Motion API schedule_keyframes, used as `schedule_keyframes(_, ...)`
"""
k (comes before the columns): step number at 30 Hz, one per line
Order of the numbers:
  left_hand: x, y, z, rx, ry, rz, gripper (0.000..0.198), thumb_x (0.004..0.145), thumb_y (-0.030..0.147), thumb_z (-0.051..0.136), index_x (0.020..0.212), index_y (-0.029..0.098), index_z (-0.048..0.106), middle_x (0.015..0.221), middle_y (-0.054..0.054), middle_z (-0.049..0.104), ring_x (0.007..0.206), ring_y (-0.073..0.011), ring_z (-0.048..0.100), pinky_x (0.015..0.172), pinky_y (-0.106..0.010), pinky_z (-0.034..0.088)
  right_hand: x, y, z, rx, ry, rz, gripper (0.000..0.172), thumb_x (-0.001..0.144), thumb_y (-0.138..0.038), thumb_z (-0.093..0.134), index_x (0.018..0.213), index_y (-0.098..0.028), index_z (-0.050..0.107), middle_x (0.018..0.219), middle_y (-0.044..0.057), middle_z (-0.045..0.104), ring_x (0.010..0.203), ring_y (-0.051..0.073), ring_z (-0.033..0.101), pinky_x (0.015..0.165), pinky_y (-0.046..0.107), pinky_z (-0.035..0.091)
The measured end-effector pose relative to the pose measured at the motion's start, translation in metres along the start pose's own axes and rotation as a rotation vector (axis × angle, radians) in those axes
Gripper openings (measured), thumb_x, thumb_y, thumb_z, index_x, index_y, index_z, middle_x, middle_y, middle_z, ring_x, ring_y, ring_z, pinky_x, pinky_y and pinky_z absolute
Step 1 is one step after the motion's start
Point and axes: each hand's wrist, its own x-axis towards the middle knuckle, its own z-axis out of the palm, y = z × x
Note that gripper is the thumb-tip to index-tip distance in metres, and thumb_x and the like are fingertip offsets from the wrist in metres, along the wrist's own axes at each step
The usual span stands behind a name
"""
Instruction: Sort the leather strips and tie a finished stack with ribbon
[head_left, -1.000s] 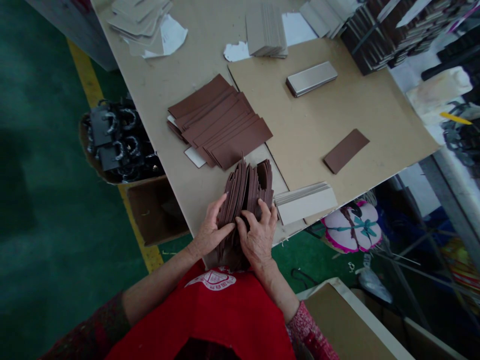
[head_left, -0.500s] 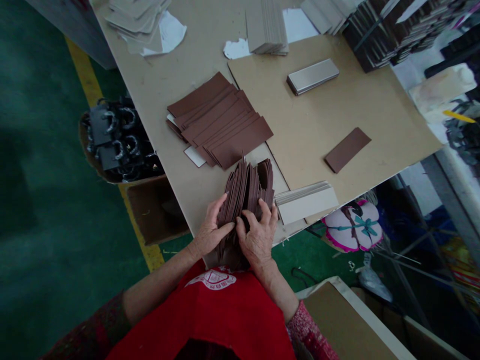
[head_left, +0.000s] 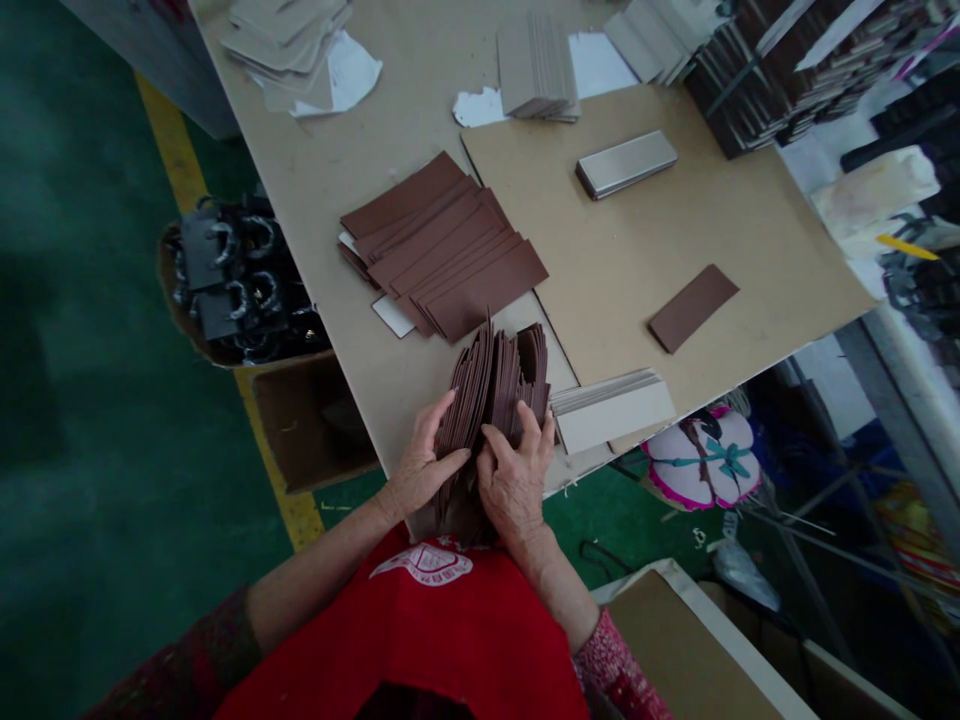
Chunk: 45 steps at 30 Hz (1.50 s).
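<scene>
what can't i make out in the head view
Brown strips, lower part: head view, partly hidden by left hand and right hand.
White print on red apron: head view, too small to read.
Grey cards, far end: head view, cut off by top edge.

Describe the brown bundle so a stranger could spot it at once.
Find the table, then its near corner, beyond the red apron. There the left hand and right hand hold the brown bundle. Unlike the flat, fanned brown pile behind, its pieces stand edge-up.
</scene>
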Motion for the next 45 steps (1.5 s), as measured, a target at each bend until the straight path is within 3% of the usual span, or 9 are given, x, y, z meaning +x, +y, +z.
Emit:
schedule_keyframes(6, 0.0, 0.001, -0.001, 0.013, 0.004, 0.001, 0.077, 0.084, 0.023, 0.066, 0.152, 0.036, 0.029, 0.151, -0.006, 0.033, 0.14, -0.0259, 0.035, 0.122, -0.051, 0.025, 0.007, -0.008, 0.002, -0.021, -0.041, 0.096, 0.024, 0.092, -0.039, 0.058, 0.102, -0.023, 0.072, 0.145, 0.012, 0.039, 0.147, 0.032, 0.02, 0.122, 0.063, 0.019)
schedule_keyframes(9, 0.0, 0.002, -0.002, 0.016, 0.002, 0.011, 0.077, 0.084, 0.023, 0.066, 0.151, 0.035, 0.029, 0.152, -0.006, 0.033, 0.14, -0.0261, 0.035, 0.122, -0.051, 0.026, 0.008, -0.01, 0.003, -0.02, -0.04, 0.126, 0.025, 0.091, -0.042, 0.059, 0.1, -0.023, 0.072, 0.145, 0.011, 0.04, 0.147, 0.034, 0.016, 0.12, 0.064, 0.021)
schedule_keyframes(19, 0.0, 0.001, -0.003, 0.018, 0.006, 0.015, 0.077, 0.085, 0.022, 0.066, 0.151, 0.035, 0.03, 0.153, -0.005, 0.033, 0.14, -0.0258, 0.035, 0.122, -0.052, 0.026, 0.005, -0.012, 0.005, -0.047, 0.007, 0.105, 0.02, 0.089, -0.03, 0.06, 0.104, -0.021, 0.07, 0.146, 0.014, 0.039, 0.148, 0.036, 0.02, 0.118, 0.067, 0.022)
schedule_keyframes(23, 0.001, 0.002, -0.002, 0.014, 0.008, 0.022, 0.078, 0.084, 0.022, 0.066, 0.152, 0.037, 0.029, 0.151, -0.005, 0.035, 0.139, -0.0258, 0.036, 0.122, -0.052, 0.026, 0.002, -0.007, 0.007, -0.061, 0.039, 0.069, 0.032, 0.088, -0.024, 0.058, 0.118, -0.02, 0.066, 0.151, 0.015, 0.032, 0.149, 0.038, 0.016, 0.118, 0.067, 0.024)
schedule_keyframes(26, 0.001, 0.001, -0.001, 0.003, 0.01, 0.027, 0.08, 0.084, 0.022, 0.067, 0.152, 0.037, 0.029, 0.151, -0.005, 0.035, 0.139, -0.026, 0.036, 0.122, -0.052, 0.026, -0.001, -0.004, 0.008, -0.058, 0.035, 0.022, 0.041, 0.087, -0.019, 0.058, 0.127, -0.027, 0.063, 0.155, 0.012, 0.027, 0.15, 0.041, 0.01, 0.117, 0.068, 0.026)
schedule_keyframes(31, 0.0, 0.0, 0.0, 0.011, 0.011, 0.025, 0.081, 0.082, 0.021, 0.068, 0.152, 0.037, 0.029, 0.153, -0.005, 0.033, 0.141, -0.0262, 0.035, 0.122, -0.052, 0.026, -0.002, -0.005, 0.008, -0.078, -0.038, 0.022, 0.033, 0.085, -0.019, 0.06, 0.114, -0.031, 0.07, 0.155, 0.006, 0.031, 0.15, 0.043, 0.009, 0.113, 0.07, 0.027)
schedule_keyframes(35, 0.0, 0.0, 0.0, 0.006, 0.011, 0.022, 0.082, 0.082, 0.023, 0.07, 0.152, 0.036, 0.029, 0.153, -0.006, 0.032, 0.14, -0.0269, 0.036, 0.12, -0.051, 0.03, 0.0, -0.006, 0.006, -0.088, -0.053, 0.06, 0.023, 0.085, -0.025, 0.062, 0.105, -0.029, 0.071, 0.153, 0.005, 0.036, 0.148, 0.039, 0.016, 0.115, 0.067, 0.026)
schedule_keyframes(45, 0.002, 0.0, -0.001, 0.044, 0.025, 0.057, 0.07, 0.089, 0.031, 0.063, 0.151, 0.033, 0.031, 0.151, -0.007, 0.036, 0.141, -0.0259, 0.034, 0.122, -0.052, 0.025, 0.0, -0.001, 0.006, -0.072, -0.04, 0.068, 0.021, 0.087, -0.027, 0.061, 0.105, -0.03, 0.071, 0.151, 0.006, 0.039, 0.147, 0.036, 0.02, 0.115, 0.064, 0.026)
